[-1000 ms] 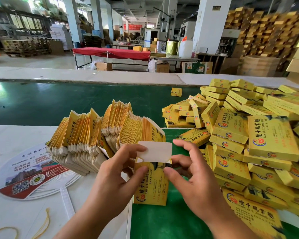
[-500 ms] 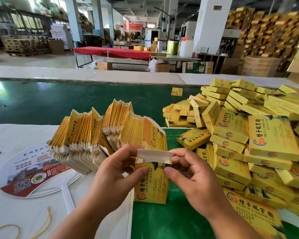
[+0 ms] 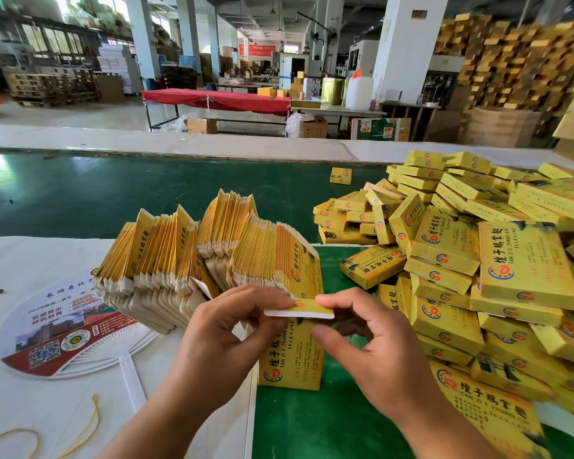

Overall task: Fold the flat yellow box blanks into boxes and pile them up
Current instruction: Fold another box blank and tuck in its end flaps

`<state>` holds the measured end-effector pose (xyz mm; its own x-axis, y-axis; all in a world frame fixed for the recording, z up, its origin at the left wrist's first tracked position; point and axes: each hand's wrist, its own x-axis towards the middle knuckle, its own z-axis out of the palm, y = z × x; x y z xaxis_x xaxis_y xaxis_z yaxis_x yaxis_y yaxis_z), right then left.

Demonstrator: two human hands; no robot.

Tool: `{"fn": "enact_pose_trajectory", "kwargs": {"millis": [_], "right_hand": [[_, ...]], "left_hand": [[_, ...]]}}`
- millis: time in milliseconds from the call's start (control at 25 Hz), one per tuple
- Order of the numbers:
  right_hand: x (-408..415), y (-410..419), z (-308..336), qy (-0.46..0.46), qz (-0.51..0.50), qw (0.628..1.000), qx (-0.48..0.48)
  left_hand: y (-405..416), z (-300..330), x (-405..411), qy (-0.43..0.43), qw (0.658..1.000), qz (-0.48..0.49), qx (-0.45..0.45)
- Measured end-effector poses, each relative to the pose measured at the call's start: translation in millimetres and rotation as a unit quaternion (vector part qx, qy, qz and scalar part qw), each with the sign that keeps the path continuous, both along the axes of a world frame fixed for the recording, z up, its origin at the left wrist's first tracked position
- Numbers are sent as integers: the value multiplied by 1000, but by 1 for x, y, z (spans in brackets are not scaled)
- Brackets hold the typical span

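— Both hands first: what has the left hand got?

— It pinches the top flap of the half-folded box, thumb and forefinger curled on the flap's left end. The right hand pinches the same flap at its right end, forefinger on top, thumb lower against the box front.

— And where does the box sit against the hands?

— Between them, upright, its printed face toward the camera. The flap is bent over forward, white underside showing along its edge. The box body hangs down below the fingertips, and its lower end stands at the seam where the white sheet meets the green table.

— What lies just beyond the left hand?

— A fanned stack of flat blanks, standing on edge, right behind the fingers; the nearest blank rises directly behind the held flap. Left of that hand lies a round printed hand fan on the white sheet, with a yellow cord nearer the camera.

— And on the right hand's side?

— A heap of folded boxes, starting just right of the wrist and climbing away to the far right. Past both hands, one lone box lies on the green table, well apart from the heap. Farther still, a red-covered bench stands on the workshop floor.
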<state>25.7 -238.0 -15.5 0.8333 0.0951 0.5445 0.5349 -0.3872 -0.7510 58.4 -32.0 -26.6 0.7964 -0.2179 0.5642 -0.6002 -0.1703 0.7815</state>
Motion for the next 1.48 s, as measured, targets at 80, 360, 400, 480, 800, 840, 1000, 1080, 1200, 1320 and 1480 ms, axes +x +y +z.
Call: {"fn": "enact_pose_trajectory", "kwargs": {"millis": [80, 360, 400, 480, 800, 840, 1000, 1080, 1200, 1320, 1480], "right_hand": [[-1, 1, 2, -2, 10, 1000, 2], [-2, 3, 4, -4, 7, 1000, 19], [-3, 2, 4, -3, 5, 1000, 16], [-3, 2, 3, -1, 2, 1000, 12], [-3, 4, 3, -5, -17, 1000, 0], [-3, 4, 3, -10, -18, 1000, -1], [-3, 7, 0, -5, -31, 999, 20], [-3, 9, -1, 1, -41, 998, 43], [-4, 12, -2, -3, -47, 997, 55], [-5, 13, -2, -13, -44, 997, 60], [-6, 14, -2, -31, -59, 996, 66]], "left_hand": [[0, 1, 0, 9, 1000, -16, 2], [1, 2, -2, 75, 993, -76, -49], [0, 3, -2, 79, 993, -66, -53], [-1, 3, -1, 82, 994, -50, -49], [1, -1, 2, 96, 993, -50, -43], [1, -1, 2, 94, 994, -50, -40], [-5, -1, -4, 58, 998, 14, -9], [-10, -1, -8, 39, 998, 52, 13], [-16, 0, -14, 21, 996, 83, 28], [-16, 3, -16, 8, 994, 107, 18], [-21, 7, -24, -3, 987, 140, 74]]}}
